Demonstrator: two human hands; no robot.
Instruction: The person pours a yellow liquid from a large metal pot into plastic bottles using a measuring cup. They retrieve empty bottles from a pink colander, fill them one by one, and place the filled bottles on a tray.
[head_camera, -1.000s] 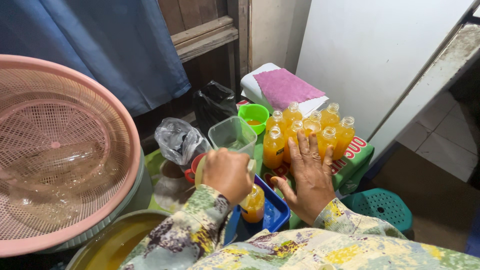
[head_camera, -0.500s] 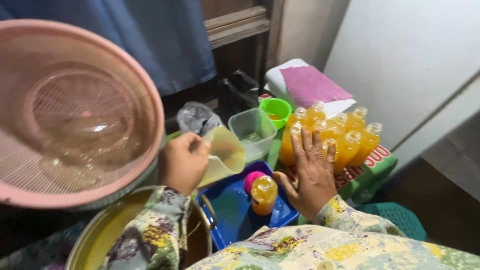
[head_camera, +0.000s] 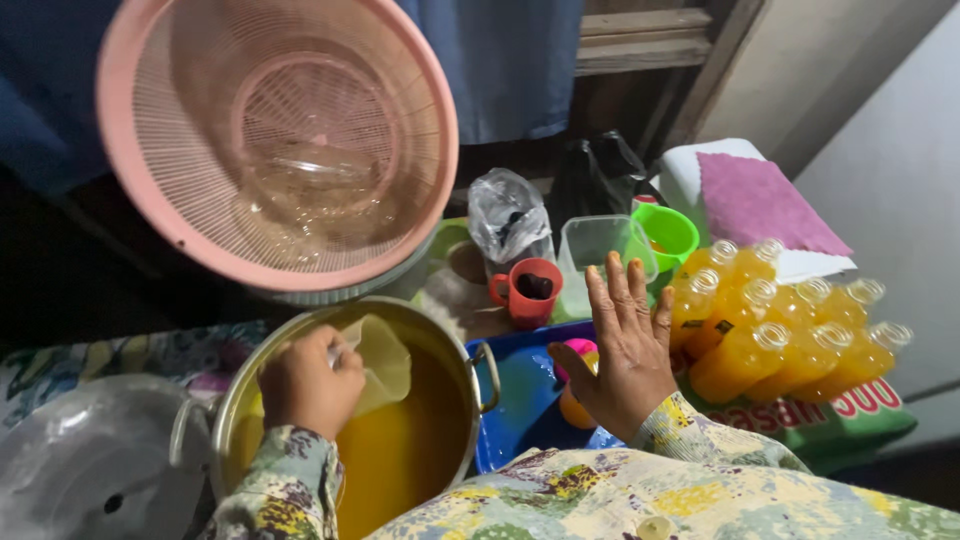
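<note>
Scooping looks like the step in hand in the head view: left hand (head_camera: 310, 385), fingers clenched on a translucent jug (head_camera: 378, 362), dips it into the metal pot (head_camera: 455, 335) of orange liquid at seven o'clock. Right hand (head_camera: 622, 350) hovers at five o'clock, fingers released, over a small bottle (head_camera: 572, 408) in the blue tray (head_camera: 505, 400); filled bottles (head_camera: 770, 335) cluster at three o'clock. Next, lifting the jug level seems called for.

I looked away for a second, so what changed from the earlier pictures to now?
The left hand carried the clear jug from the bottle in the blue tray over to the pot of orange liquid, where it now dips in. The right hand lifted off the filled bottles and hovers open over the tray. The pink basket, red cup and bottles stayed put.
</note>
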